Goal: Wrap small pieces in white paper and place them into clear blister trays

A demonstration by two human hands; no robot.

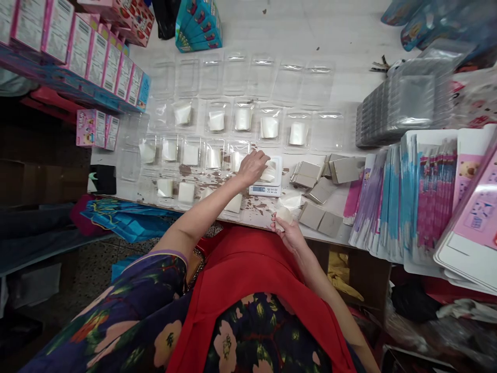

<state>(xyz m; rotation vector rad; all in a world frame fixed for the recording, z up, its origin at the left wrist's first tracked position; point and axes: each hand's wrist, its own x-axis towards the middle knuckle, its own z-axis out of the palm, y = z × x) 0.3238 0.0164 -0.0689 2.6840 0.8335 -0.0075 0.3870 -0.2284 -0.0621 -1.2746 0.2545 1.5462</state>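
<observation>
A white digital scale (264, 190) stands near the table's front edge, with thin white sheets (268, 175) lying on its plate. My left hand (252, 167) reaches over the scale from the left, its bent fingers closed at the edge of these sheets. Lower down, just past the table edge, my right hand (289, 232) pinches a small wad of white sheets (284, 215). A loose translucent sheet (291, 201) lies between the scale and my right hand. Left of the scale, clear plastic trays (214, 167) in rows hold stacks of white sheets.
Stacks of grey-white square cards (306, 174) lie right of the scale. Nested clear trays (396, 111) and many printed cards (399, 197) crowd the right side. Pink boxes (93, 54) line the left. A teal box (199, 27) stands at the back.
</observation>
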